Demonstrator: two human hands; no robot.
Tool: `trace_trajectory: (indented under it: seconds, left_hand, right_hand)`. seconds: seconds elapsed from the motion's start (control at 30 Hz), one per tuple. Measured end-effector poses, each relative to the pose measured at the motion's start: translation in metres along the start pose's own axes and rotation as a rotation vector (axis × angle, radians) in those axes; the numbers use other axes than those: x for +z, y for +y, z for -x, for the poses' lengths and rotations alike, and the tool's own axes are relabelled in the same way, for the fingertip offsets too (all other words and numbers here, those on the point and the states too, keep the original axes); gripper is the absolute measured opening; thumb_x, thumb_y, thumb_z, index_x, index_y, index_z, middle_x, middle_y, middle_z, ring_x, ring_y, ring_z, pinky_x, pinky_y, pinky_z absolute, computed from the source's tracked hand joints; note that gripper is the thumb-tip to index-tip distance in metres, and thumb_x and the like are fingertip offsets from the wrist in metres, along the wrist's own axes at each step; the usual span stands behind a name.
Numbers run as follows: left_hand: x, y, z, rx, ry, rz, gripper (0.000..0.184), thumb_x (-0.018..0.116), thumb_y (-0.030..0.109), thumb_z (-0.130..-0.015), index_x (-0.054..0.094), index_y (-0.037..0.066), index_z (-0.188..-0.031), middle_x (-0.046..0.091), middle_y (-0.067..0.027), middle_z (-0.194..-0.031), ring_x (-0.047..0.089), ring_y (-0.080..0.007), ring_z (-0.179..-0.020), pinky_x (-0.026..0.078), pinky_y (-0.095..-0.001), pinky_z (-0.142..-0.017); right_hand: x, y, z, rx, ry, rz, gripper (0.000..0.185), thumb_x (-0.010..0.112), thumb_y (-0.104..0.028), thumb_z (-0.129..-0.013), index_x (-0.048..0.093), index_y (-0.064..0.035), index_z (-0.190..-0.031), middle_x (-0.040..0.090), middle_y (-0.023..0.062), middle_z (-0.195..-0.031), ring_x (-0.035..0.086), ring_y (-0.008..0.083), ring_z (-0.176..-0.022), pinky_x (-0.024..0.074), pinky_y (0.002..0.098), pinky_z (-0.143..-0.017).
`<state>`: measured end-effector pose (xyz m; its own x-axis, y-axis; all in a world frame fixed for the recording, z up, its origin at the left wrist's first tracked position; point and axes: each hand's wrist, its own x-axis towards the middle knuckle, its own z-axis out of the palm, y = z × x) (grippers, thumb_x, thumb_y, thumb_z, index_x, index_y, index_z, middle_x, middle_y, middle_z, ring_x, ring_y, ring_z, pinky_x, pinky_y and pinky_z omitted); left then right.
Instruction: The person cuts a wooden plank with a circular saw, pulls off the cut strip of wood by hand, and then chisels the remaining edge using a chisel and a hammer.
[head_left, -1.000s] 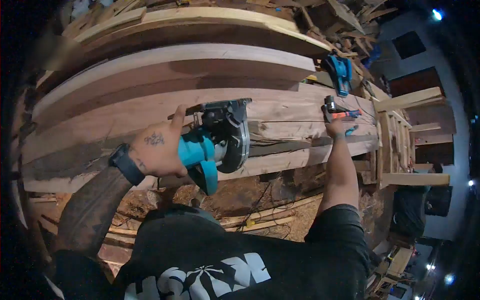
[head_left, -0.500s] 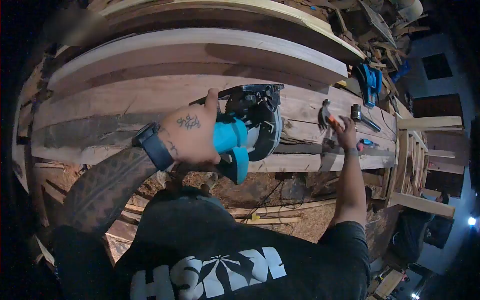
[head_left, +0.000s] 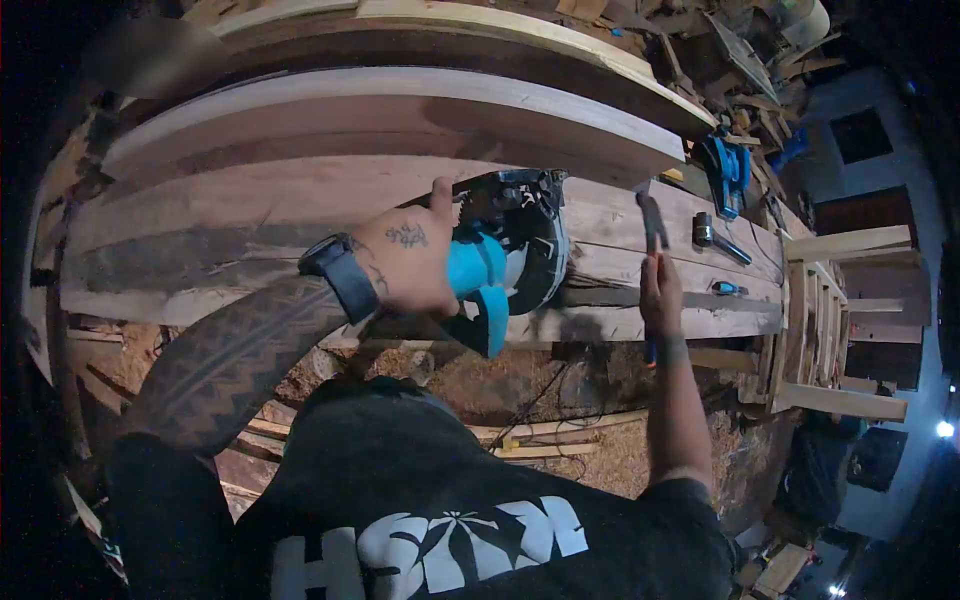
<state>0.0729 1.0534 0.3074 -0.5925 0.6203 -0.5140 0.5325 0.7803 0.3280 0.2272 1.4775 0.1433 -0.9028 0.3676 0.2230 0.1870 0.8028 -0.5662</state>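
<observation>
My left hand [head_left: 408,258], with a dark watch on its wrist, grips the teal handle of a circular saw [head_left: 478,268]. The saw lies tilted over the planks, its black base and guard facing the far side. Off to the right, my right hand [head_left: 661,298] is closed around the orange-and-dark handle of a hammer [head_left: 653,222]. The hammer's head points away from me, near the end of a thick upright board [head_left: 400,115]. Below both hands run long wooden planks [head_left: 230,190].
A blue power tool [head_left: 724,172] stands at the bench's far right. Near it lie a dark-handled metal tool [head_left: 720,238] and a small blue tool [head_left: 729,288]. A wooden frame [head_left: 840,400] adjoins the right end. Scrap wood piles up behind; cords lie on the floor.
My right hand has drawn the hammer left and toward me, turning it so its head points away. My left hand and the circular saw have shifted slightly right.
</observation>
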Motion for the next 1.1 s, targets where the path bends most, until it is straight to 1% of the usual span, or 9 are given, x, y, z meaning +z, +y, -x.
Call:
trace_trajectory:
  seconds: [0.03, 0.1, 0.13, 0.27, 0.4, 0.57, 0.7, 0.83, 1.1]
  left_hand:
    - [0.001, -0.001, 0.000, 0.003, -0.005, -0.001, 0.138, 0.088, 0.043, -0.064, 0.006, -0.024, -0.153, 0.070, -0.0331, -0.103, 0.073, -0.0421, -0.093, 0.060, -0.0441, -0.082]
    - [0.004, 0.001, 0.000, -0.001, -0.006, 0.004, 0.138, 0.089, 0.042, -0.064, 0.005, -0.025, -0.152, 0.069, -0.0340, -0.103, 0.072, -0.0426, -0.094, 0.060, -0.0436, -0.083]
    - [0.005, 0.002, 0.000, -0.009, -0.001, 0.009, 0.138, 0.089, 0.041, -0.064, 0.004, -0.025, -0.152, 0.069, -0.0345, -0.103, 0.072, -0.0431, -0.094, 0.060, -0.0433, -0.083]
    - [0.008, -0.002, 0.002, 0.039, 0.043, -0.001, 0.138, 0.090, 0.039, -0.064, 0.005, -0.026, -0.151, 0.069, -0.0361, -0.104, 0.072, -0.0445, -0.095, 0.060, -0.0425, -0.085]
    - [0.015, -0.007, 0.005, 0.069, 0.069, -0.012, 0.138, 0.090, 0.040, -0.066, 0.005, -0.026, -0.151, 0.069, -0.0369, -0.108, 0.071, -0.0437, -0.101, 0.059, -0.0411, -0.089]
    - [0.008, -0.020, -0.010, 0.081, 0.067, 0.018, 0.137, 0.091, 0.038, -0.063, 0.007, -0.028, -0.150, 0.069, -0.0377, -0.109, 0.072, -0.0442, -0.101, 0.059, -0.0423, -0.089]
    - [0.010, -0.023, -0.005, 0.092, 0.064, 0.042, 0.137, 0.090, 0.040, -0.064, 0.007, -0.027, -0.150, 0.069, -0.0362, -0.108, 0.072, -0.0429, -0.100, 0.059, -0.0417, -0.087]
    - [0.012, -0.017, -0.001, 0.067, 0.057, 0.027, 0.137, 0.089, 0.043, -0.065, 0.008, -0.027, -0.150, 0.071, -0.0346, -0.103, 0.073, -0.0434, -0.094, 0.060, -0.0427, -0.083]
    - [0.009, -0.018, -0.005, 0.060, 0.017, -0.045, 0.138, 0.085, 0.042, -0.073, -0.005, -0.026, -0.151, 0.072, -0.0307, -0.106, 0.073, -0.0379, -0.097, 0.059, -0.0390, -0.083]
  right_hand:
    - [-0.014, -0.057, 0.019, 0.140, 0.017, -0.152, 0.032, 0.055, -0.030, -0.107, 0.061, 0.0015, -0.111, 0.063, 0.0145, -0.084, 0.058, 0.0244, -0.073, 0.0477, 0.0383, -0.068]
    - [-0.015, -0.079, 0.053, -0.050, 0.053, -0.526, 0.030, 0.059, -0.025, -0.104, 0.062, 0.0017, -0.117, 0.064, 0.0095, -0.089, 0.059, 0.0183, -0.079, 0.0503, 0.0347, -0.073]
    - [-0.037, -0.126, 0.062, 0.006, -0.136, -0.487, 0.031, 0.065, -0.023, -0.100, 0.062, -0.0001, -0.120, 0.067, 0.0117, -0.093, 0.064, 0.0223, -0.079, 0.0533, 0.0349, -0.076]
    - [-0.044, -0.200, 0.072, -0.545, -0.196, -0.050, 0.033, 0.071, -0.033, -0.096, 0.063, -0.0054, -0.111, 0.064, 0.0177, -0.087, 0.064, 0.0398, -0.076, 0.0519, 0.0441, -0.067]
    - [-0.037, -0.194, 0.059, -0.104, -0.302, -0.028, 0.035, 0.072, -0.037, -0.094, 0.061, -0.0059, -0.107, 0.061, 0.0195, -0.084, 0.063, 0.0423, -0.074, 0.0485, 0.0481, -0.062]
    - [-0.048, -0.209, 0.082, -0.558, -0.186, 0.037, 0.032, 0.076, -0.034, -0.091, 0.060, -0.0091, -0.103, 0.060, 0.0143, -0.077, 0.062, 0.0390, -0.067, 0.0487, 0.0468, -0.059]
    - [-0.045, -0.238, 0.074, -0.534, -0.275, 0.045, 0.032, 0.077, -0.033, -0.091, 0.059, -0.0097, -0.104, 0.060, 0.0137, -0.076, 0.063, 0.0383, -0.068, 0.0492, 0.0465, -0.059]
    - [-0.039, -0.227, 0.054, -0.183, -0.311, 0.112, 0.029, 0.076, -0.032, -0.093, 0.060, -0.0095, -0.102, 0.060, 0.0167, -0.076, 0.062, 0.0409, -0.070, 0.0502, 0.0469, -0.060]
    - [-0.067, -0.275, 0.071, -0.497, -0.346, 0.097, 0.029, 0.075, -0.033, -0.094, 0.060, -0.0080, -0.097, 0.063, 0.0140, -0.080, 0.065, 0.0373, -0.071, 0.0504, 0.0453, -0.060]
